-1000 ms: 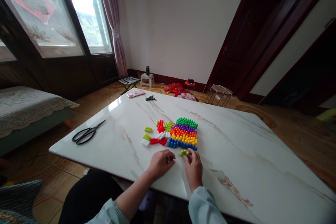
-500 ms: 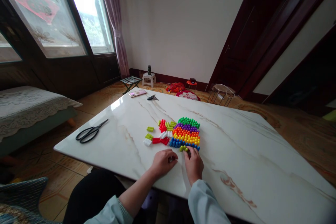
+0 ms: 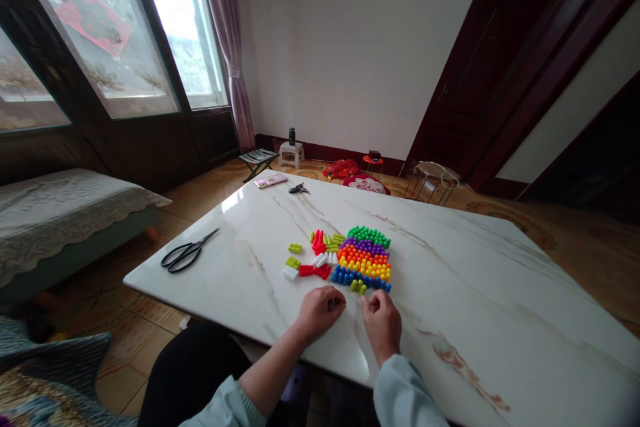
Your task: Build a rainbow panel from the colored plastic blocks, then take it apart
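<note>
My left hand (image 3: 321, 312) rests on the table with its fingers curled in; a small pale spot shows inside, too small to name. Beside it, my right hand (image 3: 383, 322) has its fingers bent together, the tips just short of a small olive-green cluster of round-headed plastic pieces (image 3: 358, 287). Whether anything is between those fingertips is hidden. Behind the cluster lie rows of similar pieces: blue (image 3: 350, 277), yellow (image 3: 365, 269), orange (image 3: 363, 255), purple (image 3: 367, 246) and green (image 3: 369, 235). To their left are loose red pieces (image 3: 314, 271), white pieces (image 3: 326, 259) and olive-green pieces (image 3: 295, 248).
Black-handled scissors (image 3: 187, 253) lie at the left of the marble-patterned table (image 3: 465, 293). A phone (image 3: 271, 180) and a dark clip-like tool (image 3: 299, 189) are at the far edge. Stools (image 3: 291, 155) stand on the floor beyond, and a covered bench (image 3: 70, 200) is to the left.
My right hand has drawn back slightly from the olive-green cluster, which stays in front of the blue row. My left hand keeps its curled pose. The whole view has shifted a little.
</note>
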### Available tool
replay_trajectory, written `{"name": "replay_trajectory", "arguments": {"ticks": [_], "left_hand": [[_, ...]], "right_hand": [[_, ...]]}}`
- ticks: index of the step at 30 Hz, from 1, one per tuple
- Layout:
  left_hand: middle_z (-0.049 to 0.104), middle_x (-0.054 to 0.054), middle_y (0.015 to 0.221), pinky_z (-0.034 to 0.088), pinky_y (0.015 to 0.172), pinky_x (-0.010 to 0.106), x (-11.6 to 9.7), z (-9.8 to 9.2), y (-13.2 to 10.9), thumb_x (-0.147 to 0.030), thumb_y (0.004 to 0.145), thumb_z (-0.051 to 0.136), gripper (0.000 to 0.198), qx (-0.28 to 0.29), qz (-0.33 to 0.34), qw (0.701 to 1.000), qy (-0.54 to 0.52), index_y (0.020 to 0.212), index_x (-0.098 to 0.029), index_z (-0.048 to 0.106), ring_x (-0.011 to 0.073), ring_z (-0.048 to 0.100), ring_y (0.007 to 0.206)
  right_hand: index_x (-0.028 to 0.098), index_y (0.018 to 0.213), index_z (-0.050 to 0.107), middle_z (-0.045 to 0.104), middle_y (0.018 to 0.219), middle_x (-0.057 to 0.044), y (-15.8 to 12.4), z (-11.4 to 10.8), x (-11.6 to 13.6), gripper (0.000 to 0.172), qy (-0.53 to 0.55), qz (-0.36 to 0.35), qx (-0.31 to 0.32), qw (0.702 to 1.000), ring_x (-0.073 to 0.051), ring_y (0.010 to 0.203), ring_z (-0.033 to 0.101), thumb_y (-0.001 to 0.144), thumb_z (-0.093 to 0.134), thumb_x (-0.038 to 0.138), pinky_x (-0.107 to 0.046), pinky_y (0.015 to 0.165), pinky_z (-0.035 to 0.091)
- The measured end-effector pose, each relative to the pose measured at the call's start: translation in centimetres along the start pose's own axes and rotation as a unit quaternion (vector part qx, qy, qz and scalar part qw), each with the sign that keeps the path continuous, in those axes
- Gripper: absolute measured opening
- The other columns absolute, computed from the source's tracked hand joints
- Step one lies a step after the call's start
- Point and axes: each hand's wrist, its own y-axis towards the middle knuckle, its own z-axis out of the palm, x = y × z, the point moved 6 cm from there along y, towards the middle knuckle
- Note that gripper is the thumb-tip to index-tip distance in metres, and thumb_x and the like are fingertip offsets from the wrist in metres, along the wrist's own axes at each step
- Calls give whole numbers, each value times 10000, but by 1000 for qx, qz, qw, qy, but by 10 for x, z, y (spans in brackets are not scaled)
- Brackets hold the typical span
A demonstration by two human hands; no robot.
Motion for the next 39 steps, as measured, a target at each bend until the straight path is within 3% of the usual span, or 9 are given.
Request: {"name": "replay_trajectory", "arguments": {"ticks": [5, 9, 14, 16, 20, 26, 33, 39], "left_hand": [[652, 11, 718, 437, 612, 215, 7, -4, -1, -180, 774, 549, 124, -70, -13, 995, -77, 794, -175, 671, 111, 560, 631], [658, 24, 756, 452, 587, 218, 9, -16, 1, -214, 818, 526, 128, -142, -5, 986, -86, 844, -168, 643, 108, 551, 610], [655, 35, 916, 480, 754, 259, 7, -51, 42, -187, 847, 496, 173, -184, -14, 983, -4, 945, -198, 638, 135, 594, 778], [632, 47, 1024, 472, 829, 286, 9, -61, 73, -160, 801, 538, 255, -143, -29, 988, 56, 1033, -209, 630, 164, 595, 897], [585, 65, 1137, 440, 916, 329, 18, -56, 132, -150, 700, 631, 547, 35, -14, 984, 176, 1230, -269, 570, 232, 529, 1090], [594, 99, 1131, 455, 875, 426, 38, -36, 176, -240, 566, 768, 694, 194, 11, 944, 266, 1233, -332, 601, 331, 538, 1055], [577, 76, 1152, 470, 844, 412, 44, -28, 191, -341, 557, 783, 698, 235, -3, 921, 312, 1225, -394, 592, 311, 584, 1004], [546, 113, 1164, 484, 817, 422, 36, -24, 189, -429, 516, 800, 812, 235, -7, 903, 358, 1278, -352, 530, 326, 582, 1005]], "right_hand": [[208, 560, 508, 568, 536, 3, -9, 9, 14, 288, -96, -85, 114, 985, -118, 478, 476, 831, 503, 307, -271, 516, 226], [210, 585, 598, 650, 594, -19, -14, 17, 24, 323, -135, -127, 168, 968, -126, 505, 538, 873, 468, 277, -280, 523, 221], [224, 632, 643, 679, 637, -24, -16, 21, 26, 313, -136, -137, 179, 965, -143, 560, 593, 883, 462, 270, -281, 540, 264], [226, 633, 645, 679, 637, -24, -17, 22, 25, 313, -135, -137, 180, 965, -142, 567, 597, 882, 461, 270, -281, 544, 273], [225, 627, 639, 674, 628, -23, -17, 23, 25, 305, -127, -140, 175, 966, -139, 556, 593, 876, 464, 244, -284, 547, 283], [219, 602, 613, 650, 592, -20, -16, 22, 26, 276, -131, -154, 161, 966, -145, 533, 580, 848, 490, 211, -287, 537, 276], [215, 599, 596, 642, 581, -18, -17, 22, 27, 262, -128, -157, 158, 966, -143, 530, 570, 843, 499, 207, -290, 538, 255], [215, 599, 594, 641, 582, -18, -18, 22, 27, 265, -132, -153, 159, 966, -146, 529, 567, 846, 498, 213, -297, 538, 249]]}}
